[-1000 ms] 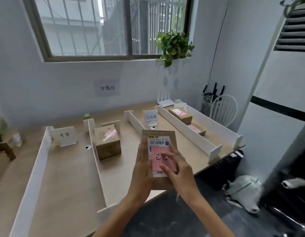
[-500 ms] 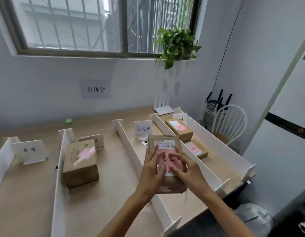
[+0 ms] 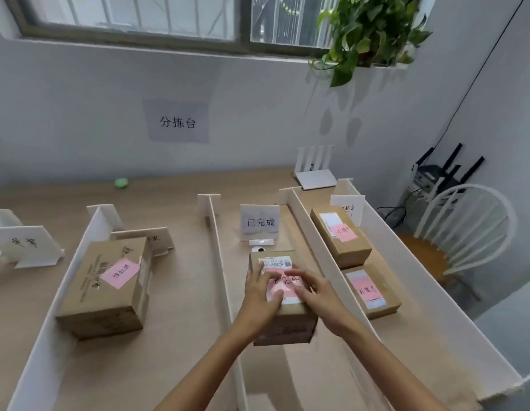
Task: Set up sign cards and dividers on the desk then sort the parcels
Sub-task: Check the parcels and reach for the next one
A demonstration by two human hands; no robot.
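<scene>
**A:** Both hands have carried the parcel forward. Half a second ago it was nearer the tabletop's front edge, and now it is deeper in the middle lane.

**B:** How is it held?

**A:** The left hand [image 3: 262, 295] and right hand [image 3: 318, 296] clasp the small parcel [image 3: 284, 327] from either side. Their fingers curl over its top and across its pink note [image 3: 280, 287]. I cannot tell whether its base touches the tabletop [image 3: 180, 307].

**B:** Why that lane?

**A:** I'd judge it's a match. What shows of the note between the fingers looks like 已完成, and the sign card [image 3: 260, 222] just behind reads 已完成 too. The left divider [image 3: 220, 277] and the right divider [image 3: 320, 250] fence the lane, so sorted parcels stay apart.

**B:** Any other writing?

**A:** There's a barcode label [image 3: 275, 264] on the parcel, too small to read. In the right lane, the far parcel [image 3: 341, 247] and the near parcel [image 3: 373, 301] each carry a pink note, seemingly 处理中. The card [image 3: 348, 209] at that lane's far end shows 理中. The large carton [image 3: 106, 292] in the left lane has a pink note I can't make out. The wall sheet [image 3: 177, 122] says 分拣台.
</scene>
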